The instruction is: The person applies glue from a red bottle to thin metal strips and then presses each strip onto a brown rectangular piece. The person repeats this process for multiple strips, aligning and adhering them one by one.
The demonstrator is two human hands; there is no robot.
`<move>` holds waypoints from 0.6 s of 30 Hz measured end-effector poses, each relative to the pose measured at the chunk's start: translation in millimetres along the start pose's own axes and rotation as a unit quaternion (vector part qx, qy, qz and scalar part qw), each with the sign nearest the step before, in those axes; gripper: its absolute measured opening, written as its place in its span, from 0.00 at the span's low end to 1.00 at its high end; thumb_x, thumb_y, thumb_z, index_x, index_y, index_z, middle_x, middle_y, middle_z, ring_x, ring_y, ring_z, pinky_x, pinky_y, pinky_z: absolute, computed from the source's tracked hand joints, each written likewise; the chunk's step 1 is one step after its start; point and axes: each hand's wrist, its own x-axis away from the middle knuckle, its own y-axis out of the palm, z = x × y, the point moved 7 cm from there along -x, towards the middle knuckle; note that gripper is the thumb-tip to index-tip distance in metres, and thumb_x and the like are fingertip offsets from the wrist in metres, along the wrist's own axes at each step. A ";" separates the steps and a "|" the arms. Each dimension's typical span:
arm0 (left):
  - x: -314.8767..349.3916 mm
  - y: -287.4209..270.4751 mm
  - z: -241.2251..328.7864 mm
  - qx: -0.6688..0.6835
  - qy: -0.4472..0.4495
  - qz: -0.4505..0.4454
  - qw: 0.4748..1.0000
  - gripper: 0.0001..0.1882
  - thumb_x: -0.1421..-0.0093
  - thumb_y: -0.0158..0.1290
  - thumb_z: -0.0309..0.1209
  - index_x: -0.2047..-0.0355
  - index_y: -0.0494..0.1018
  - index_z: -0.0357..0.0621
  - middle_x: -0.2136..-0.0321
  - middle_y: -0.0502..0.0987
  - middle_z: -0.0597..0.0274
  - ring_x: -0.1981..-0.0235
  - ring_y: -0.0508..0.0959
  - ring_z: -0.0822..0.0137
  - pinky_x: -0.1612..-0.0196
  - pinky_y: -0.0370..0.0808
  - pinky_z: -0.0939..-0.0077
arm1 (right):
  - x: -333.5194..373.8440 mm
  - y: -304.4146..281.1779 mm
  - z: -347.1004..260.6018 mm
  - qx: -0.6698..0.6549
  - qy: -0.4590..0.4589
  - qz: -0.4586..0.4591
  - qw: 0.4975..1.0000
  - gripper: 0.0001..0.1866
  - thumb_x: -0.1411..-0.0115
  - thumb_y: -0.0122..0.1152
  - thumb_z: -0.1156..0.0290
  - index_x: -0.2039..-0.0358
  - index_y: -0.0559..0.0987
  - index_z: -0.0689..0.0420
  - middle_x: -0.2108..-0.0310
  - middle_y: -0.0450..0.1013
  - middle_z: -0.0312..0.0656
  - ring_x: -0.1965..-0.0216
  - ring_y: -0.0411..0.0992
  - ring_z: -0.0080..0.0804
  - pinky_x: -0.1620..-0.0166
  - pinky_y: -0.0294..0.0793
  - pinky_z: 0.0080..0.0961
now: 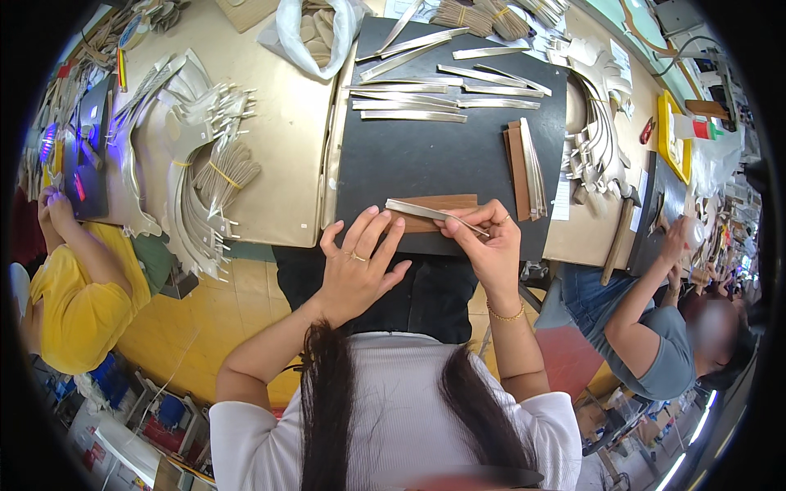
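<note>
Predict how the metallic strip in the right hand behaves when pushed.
The metallic strip is probably light: it is slim, and the right hand pinches it. It seems fairly stiff, running nearly straight. Looking flat, it would likely slide, not roll.

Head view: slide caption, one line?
Right hand holds a silvery strip over brown strips on a black mat, left hand close by.

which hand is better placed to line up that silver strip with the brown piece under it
Probably the right hand: it pinches the silver strip near its right end, over the brown piece, while the left hand is spread open, fingertips near the other end.
</note>
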 end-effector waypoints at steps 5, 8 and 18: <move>-0.4 -0.1 -0.2 0.007 0.002 0.009 1.000 0.40 0.50 0.68 0.43 0.38 0.67 0.50 0.39 0.64 0.59 0.36 0.65 0.62 0.38 0.52 0.52 | -1.1 0.1 -0.3 -0.001 0.006 0.002 1.000 0.09 0.39 0.64 0.81 0.69 0.71 0.62 0.61 0.80 0.51 0.59 0.80 0.29 0.54 0.82 0.24; -1.4 0.2 0.0 0.001 0.005 0.000 1.000 0.40 0.50 0.67 0.43 0.38 0.67 0.49 0.37 0.64 0.59 0.36 0.64 0.62 0.38 0.52 0.52 | -1.0 -0.5 2.0 0.001 0.021 0.006 1.000 0.09 0.39 0.64 0.81 0.69 0.71 0.62 0.60 0.80 0.51 0.58 0.80 0.28 0.55 0.82 0.23; -10.5 -3.8 7.2 -0.045 0.001 -0.067 0.997 0.38 0.49 0.67 0.42 0.39 0.68 0.48 0.35 0.65 0.61 0.35 0.64 0.61 0.38 0.55 0.51 | 1.5 -27.6 -2.3 0.080 0.087 0.060 0.991 0.08 0.36 0.64 0.74 0.62 0.78 0.66 0.70 0.80 0.41 0.68 0.81 0.23 0.66 0.80 0.17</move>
